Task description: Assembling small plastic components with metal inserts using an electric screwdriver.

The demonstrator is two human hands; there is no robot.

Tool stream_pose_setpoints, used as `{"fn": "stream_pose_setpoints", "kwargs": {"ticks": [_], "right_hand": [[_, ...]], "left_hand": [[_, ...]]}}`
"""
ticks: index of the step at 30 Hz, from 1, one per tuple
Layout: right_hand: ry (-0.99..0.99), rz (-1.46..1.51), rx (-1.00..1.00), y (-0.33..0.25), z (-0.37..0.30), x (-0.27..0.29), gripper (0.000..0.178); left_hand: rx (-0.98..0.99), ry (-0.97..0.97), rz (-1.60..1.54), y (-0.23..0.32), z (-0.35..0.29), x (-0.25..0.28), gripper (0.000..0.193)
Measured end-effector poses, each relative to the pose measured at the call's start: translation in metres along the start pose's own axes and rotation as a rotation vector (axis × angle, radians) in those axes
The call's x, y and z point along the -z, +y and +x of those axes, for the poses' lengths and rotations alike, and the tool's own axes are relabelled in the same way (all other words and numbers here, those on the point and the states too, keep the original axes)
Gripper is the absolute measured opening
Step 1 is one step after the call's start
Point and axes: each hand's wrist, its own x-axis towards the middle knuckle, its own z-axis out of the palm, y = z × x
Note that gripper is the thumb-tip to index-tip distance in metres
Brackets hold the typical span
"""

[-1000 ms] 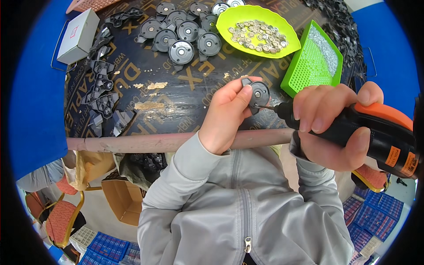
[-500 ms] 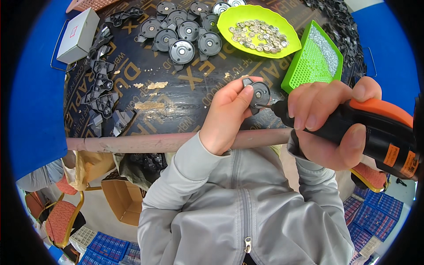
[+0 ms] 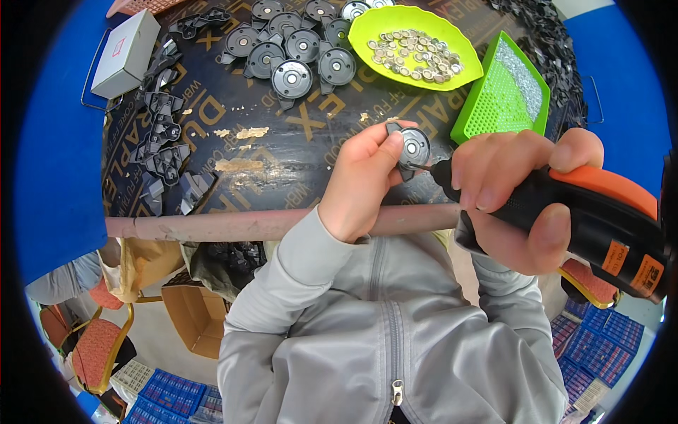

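Between the thumb and fingers of my left hand (image 3: 366, 173) is a round dark grey plastic part (image 3: 414, 147) with a side tab and a small metal centre. My right hand (image 3: 519, 194) wraps around a black and orange electric screwdriver (image 3: 600, 222). Its thin bit meets the lower edge of the round part; the exact contact point is too small to make out. Beyond my hands, several similar round parts (image 3: 292, 79) lie in a cluster. A lime-green bowl (image 3: 466, 74) holds many small round metal pieces (image 3: 417, 56).
Right of the bowl, a green perforated tray (image 3: 470, 120) holds small silvery screws (image 3: 521, 81). Black plastic brackets (image 3: 166, 127) line the table's left side, near a white box (image 3: 126, 55). More black parts (image 3: 544, 42) are heaped far right. A padded pinkish edge (image 3: 282, 225) borders the table.
The screwdriver's rear end has dropped slightly, and my right hand has shifted a little left and tilted with it. My left hand holds the round part in nearly the same place.
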Motion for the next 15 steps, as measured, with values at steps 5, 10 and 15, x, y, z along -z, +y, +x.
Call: {"fn": "stream_pose_setpoints", "kwargs": {"ticks": [5,10,15], "right_hand": [[-0.003,0.04,0.051,0.007,-0.001,0.001,0.035],[0.03,0.001,0.051,0.01,0.001,0.0,0.033],[0.079,0.023,0.082,0.01,0.001,-0.003,0.033]], "left_hand": [[-0.012,0.012,0.005,-0.002,0.0,0.0,0.023],[-0.025,0.051,0.074,-0.003,0.004,0.002,0.021],[-0.042,0.044,0.061,-0.003,0.004,-0.002,0.021]]}}
